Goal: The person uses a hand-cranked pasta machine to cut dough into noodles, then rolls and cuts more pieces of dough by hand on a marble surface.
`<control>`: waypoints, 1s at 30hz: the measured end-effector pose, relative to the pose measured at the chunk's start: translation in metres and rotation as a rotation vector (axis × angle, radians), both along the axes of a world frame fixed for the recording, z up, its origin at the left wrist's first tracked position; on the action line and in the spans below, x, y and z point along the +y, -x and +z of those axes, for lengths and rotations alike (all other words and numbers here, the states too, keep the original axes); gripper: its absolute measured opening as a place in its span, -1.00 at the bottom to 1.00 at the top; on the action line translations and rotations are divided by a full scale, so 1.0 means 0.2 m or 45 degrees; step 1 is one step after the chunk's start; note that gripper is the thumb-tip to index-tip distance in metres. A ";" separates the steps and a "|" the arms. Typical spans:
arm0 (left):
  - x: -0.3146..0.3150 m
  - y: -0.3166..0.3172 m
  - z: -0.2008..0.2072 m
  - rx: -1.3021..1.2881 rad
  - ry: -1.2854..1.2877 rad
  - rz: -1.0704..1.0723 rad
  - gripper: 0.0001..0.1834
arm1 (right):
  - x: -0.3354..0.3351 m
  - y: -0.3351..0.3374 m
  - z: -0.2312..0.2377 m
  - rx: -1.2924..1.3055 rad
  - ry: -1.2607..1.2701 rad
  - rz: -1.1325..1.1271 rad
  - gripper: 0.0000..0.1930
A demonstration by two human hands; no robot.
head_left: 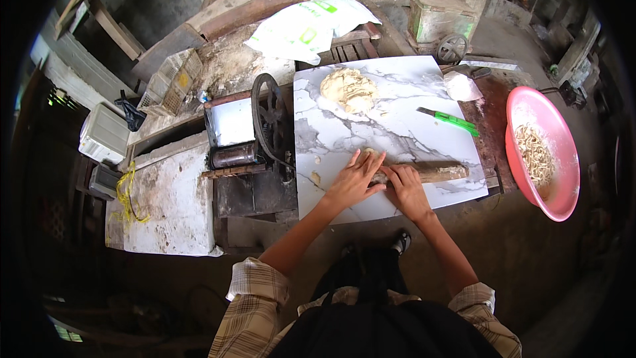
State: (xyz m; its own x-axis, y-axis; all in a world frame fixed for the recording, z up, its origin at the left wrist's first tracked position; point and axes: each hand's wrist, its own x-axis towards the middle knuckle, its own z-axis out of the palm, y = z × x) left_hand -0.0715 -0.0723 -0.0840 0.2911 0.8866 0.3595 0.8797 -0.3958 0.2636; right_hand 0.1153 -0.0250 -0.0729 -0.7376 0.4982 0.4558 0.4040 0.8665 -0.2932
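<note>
A wooden rolling pin (442, 172) lies crosswise near the front of the marble-patterned board (411, 93). My right hand (408, 191) is closed over the pin, left of its middle. My left hand (354, 180) lies with fingers stretched out and spread at the pin's left end; a bit of pale dough shows at its fingertips, and what lies under the palm is hidden. Farther back on the board sits a lump of dough (348, 89) with a rough surface. To its right rests a green utility knife (454, 121), blade out.
At the right stands a pink basin (562, 189) with floury noodle strands (534, 152). Left of the board is a hand-cranked roller machine (235, 154) with a large wheel (270, 116). A white sack (311, 26) lies behind the board, a plastic basket (171, 81) farther left.
</note>
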 end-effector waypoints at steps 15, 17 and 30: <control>-0.03 0.04 0.17 -0.328 0.239 0.194 -0.31 | 0.15 0.03 0.10 -0.065 0.135 0.214 -0.60; -0.01 0.04 0.13 -0.493 0.243 0.353 -0.35 | 0.18 0.09 0.12 -0.107 0.190 0.263 -0.70; 0.42 0.21 0.01 -0.282 -0.273 1.080 -0.42 | 0.43 0.53 0.04 -0.073 -0.126 -0.586 -0.58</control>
State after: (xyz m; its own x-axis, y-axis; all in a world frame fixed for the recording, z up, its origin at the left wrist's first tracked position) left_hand -0.1139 0.0119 -0.0829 -0.5259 0.6793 0.5119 0.8362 0.3029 0.4571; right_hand 0.0084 0.0616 -0.0642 -0.4758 0.7352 0.4828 0.7656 0.6164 -0.1840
